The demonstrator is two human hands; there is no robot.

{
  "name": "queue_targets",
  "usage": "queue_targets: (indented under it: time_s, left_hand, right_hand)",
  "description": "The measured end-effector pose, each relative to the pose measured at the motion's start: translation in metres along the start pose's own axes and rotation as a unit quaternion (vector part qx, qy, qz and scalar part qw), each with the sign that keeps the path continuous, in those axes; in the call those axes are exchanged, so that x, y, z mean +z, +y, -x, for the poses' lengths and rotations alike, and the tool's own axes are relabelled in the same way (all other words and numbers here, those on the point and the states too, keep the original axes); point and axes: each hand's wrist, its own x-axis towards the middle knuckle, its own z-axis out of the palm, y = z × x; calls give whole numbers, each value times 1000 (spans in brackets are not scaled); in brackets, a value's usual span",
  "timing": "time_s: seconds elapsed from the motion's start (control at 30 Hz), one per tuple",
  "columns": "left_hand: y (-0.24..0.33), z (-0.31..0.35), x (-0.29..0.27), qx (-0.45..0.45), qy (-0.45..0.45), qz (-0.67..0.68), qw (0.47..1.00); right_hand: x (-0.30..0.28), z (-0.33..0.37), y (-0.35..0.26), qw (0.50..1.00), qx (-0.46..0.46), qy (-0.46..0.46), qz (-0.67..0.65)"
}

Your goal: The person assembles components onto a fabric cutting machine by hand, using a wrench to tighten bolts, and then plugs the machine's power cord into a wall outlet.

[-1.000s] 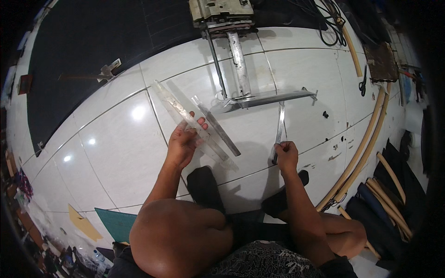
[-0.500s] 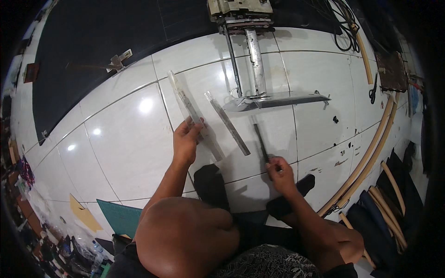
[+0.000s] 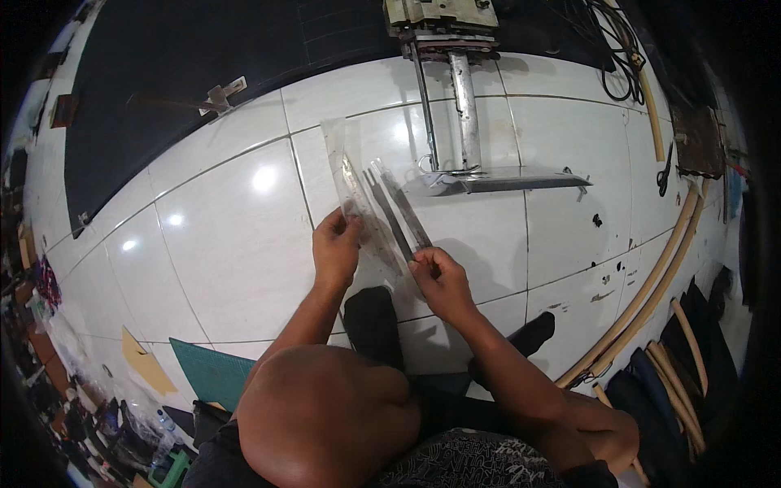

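One clear plastic strip is pinched between the thumb and fingers of the left hand; it slants from ahead of that hand back toward the right. Ahead and left of the right hand juts a dark strip, its near end pinched in the fingertips. Another strip lies on the tile floor just beside it, its near end running up to the right hand; whether they touch, I cannot tell. Beyond the right hand stands a metal machine with a flat plate at its near end. Well right of that hand are long tan rods and black scissors; behind and left of the left hand is a green mat.
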Motion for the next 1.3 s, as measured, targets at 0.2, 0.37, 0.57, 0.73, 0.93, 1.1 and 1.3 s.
queue_targets:
  time_s: [0.2, 0.37, 0.57, 0.73, 0.93, 1.1, 1.3]
  left_hand:
    - [-3, 2, 0, -17, -1, 47, 999]
    - [-6, 0, -3, -25, -7, 75, 997]
    - [-5, 0, -4, -28, -15, 92, 995]
    - [-2, 3, -5, -38, -17, 79, 996]
    - [-5, 2, -5, -32, -28, 93, 995]
    - [-5, 1, -5, -34, -22, 91, 995]
    - [-1, 2, -6, -43, -24, 77, 996]
  right_hand:
    - [5, -20, 1, 1000, -22, -2, -13]
    - [14, -47, -8, 999, 9, -37, 24]
    - [36, -53, -8, 996, -51, -9, 67]
    - [36, -45, -25, 987, -59, 16, 149]
    - [51, -45, -18, 967, -85, 85, 226]
    - [60, -46, -12, 964, -70, 80, 244]
    - [64, -45, -18, 952, -93, 108, 271]
